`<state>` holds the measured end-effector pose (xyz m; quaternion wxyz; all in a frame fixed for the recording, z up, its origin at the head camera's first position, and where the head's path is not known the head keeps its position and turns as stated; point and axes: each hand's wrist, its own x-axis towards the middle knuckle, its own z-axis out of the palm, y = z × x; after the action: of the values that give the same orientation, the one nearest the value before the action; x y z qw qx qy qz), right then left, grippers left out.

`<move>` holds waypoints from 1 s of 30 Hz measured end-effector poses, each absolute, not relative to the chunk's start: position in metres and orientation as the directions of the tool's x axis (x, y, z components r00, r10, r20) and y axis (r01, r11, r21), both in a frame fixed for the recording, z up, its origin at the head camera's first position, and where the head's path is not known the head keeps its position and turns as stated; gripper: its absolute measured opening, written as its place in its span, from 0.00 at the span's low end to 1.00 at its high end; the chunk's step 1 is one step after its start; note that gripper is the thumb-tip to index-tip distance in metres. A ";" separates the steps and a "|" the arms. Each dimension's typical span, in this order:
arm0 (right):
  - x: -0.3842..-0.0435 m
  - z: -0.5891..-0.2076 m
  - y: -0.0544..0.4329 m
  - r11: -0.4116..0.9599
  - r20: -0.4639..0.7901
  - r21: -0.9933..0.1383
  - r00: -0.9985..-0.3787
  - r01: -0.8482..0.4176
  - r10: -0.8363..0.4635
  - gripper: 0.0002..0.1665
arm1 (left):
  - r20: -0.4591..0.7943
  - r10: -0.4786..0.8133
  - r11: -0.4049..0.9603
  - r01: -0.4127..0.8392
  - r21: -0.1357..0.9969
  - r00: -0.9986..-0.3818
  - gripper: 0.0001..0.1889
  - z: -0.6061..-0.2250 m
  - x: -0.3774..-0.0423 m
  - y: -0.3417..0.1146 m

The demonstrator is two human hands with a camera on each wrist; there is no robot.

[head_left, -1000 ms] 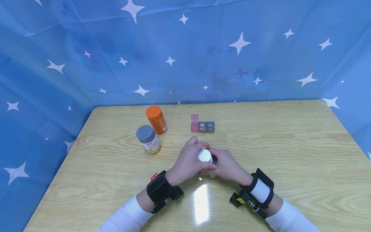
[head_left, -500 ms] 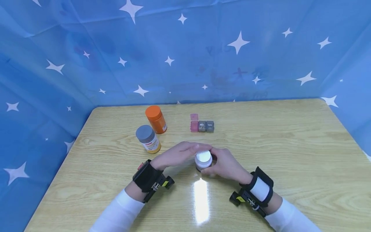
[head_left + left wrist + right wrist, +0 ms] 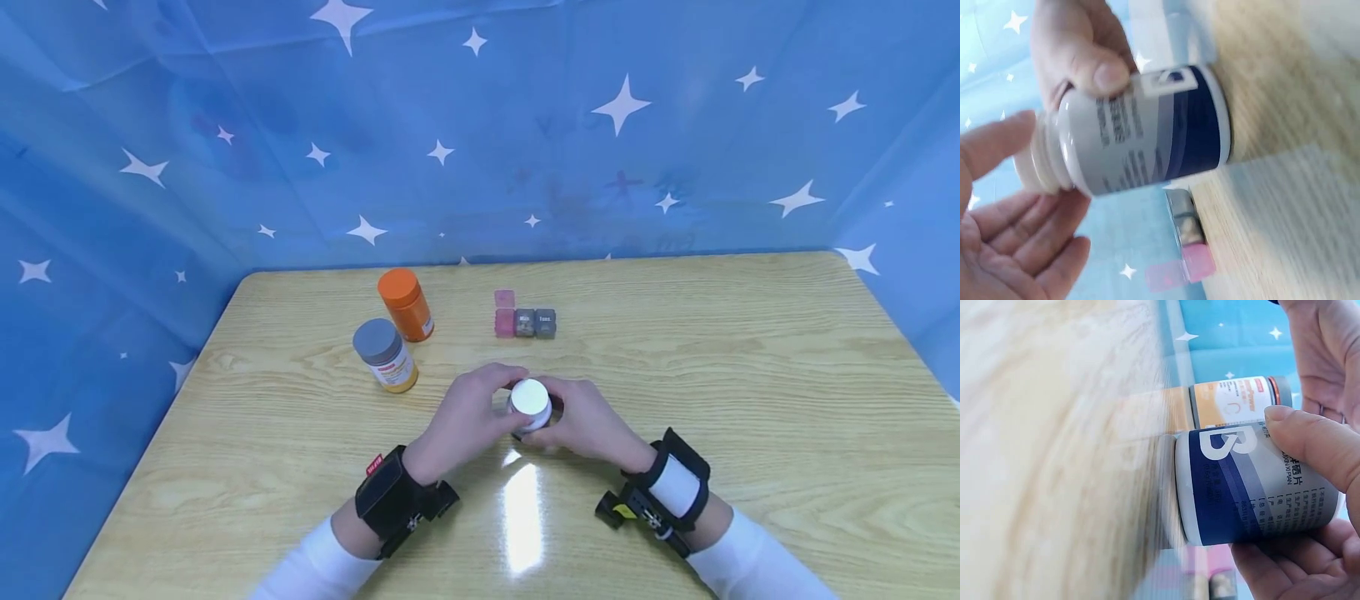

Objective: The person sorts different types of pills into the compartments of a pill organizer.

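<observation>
A white pill bottle with a dark blue band stands upright on the wooden table, between both hands. My left hand has its thumb and fingers around the white cap; the thumb rests against the cap's side in the left wrist view. Around the bottle's body curls my right hand, with the thumb along the printed label. The cap sits on the bottle's neck. Past the hands lies a small pill organizer with two grey compartments and one pink compartment, whose pink lid is flipped up.
Left of the hands stand a grey-capped jar with a white and yellow label and, behind it, an orange bottle. A blue star-patterned curtain borders the table's back and sides. Pale contents show in one grey compartment.
The left hand drew back from the cap with its fingers extended, then came back around it. The right hand keeps holding the bottle in the same place.
</observation>
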<state>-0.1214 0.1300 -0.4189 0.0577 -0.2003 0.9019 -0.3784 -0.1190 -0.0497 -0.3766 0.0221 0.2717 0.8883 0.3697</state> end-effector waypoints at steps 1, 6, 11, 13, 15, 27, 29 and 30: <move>-0.122 -0.419 0.130 0.633 0.050 -0.705 -0.913 -0.320 -0.405 0.33 | 0.171 0.490 0.594 0.471 0.653 -0.855 0.20 -0.377 -0.117 -0.048; -0.123 -0.419 0.131 0.635 0.059 -0.697 -0.910 -0.332 -0.410 0.31 | 0.153 0.497 0.623 0.473 0.623 -0.854 0.25 -0.376 -0.117 -0.046; -0.123 -0.418 0.132 0.646 0.073 -0.679 -0.908 -0.347 -0.412 0.29 | 0.095 0.694 0.515 0.585 0.627 -0.713 0.37 -0.368 -0.136 -0.048; -0.123 -0.418 0.132 0.649 0.073 -0.681 -0.913 -0.340 -0.403 0.32 | 0.047 0.804 0.441 0.647 0.622 -0.593 0.35 -0.363 -0.146 -0.048; -0.122 -0.419 0.132 0.649 0.064 -0.685 -0.916 -0.330 -0.397 0.34 | -0.023 0.874 0.396 0.685 0.611 -0.485 0.32 -0.358 -0.153 -0.047; -0.122 -0.419 0.133 0.642 0.028 -0.702 -0.912 -0.310 -0.409 0.31 | -0.006 0.830 0.520 0.769 0.373 -0.558 0.20 -0.346 -0.142 -0.044; -0.122 -0.419 0.133 0.635 0.035 -0.705 -0.909 -0.316 -0.415 0.32 | 0.003 0.805 0.562 0.764 0.317 -0.594 0.19 -0.345 -0.137 -0.042; -0.122 -0.419 0.133 0.632 0.039 -0.705 -0.908 -0.321 -0.417 0.32 | 0.005 0.790 0.584 0.756 0.296 -0.613 0.18 -0.344 -0.134 -0.041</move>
<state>-0.1216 0.1328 -0.4189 0.0640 -0.2047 0.9011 -0.3769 -0.1342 -0.0410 -0.3438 0.0635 0.4355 0.8876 0.1356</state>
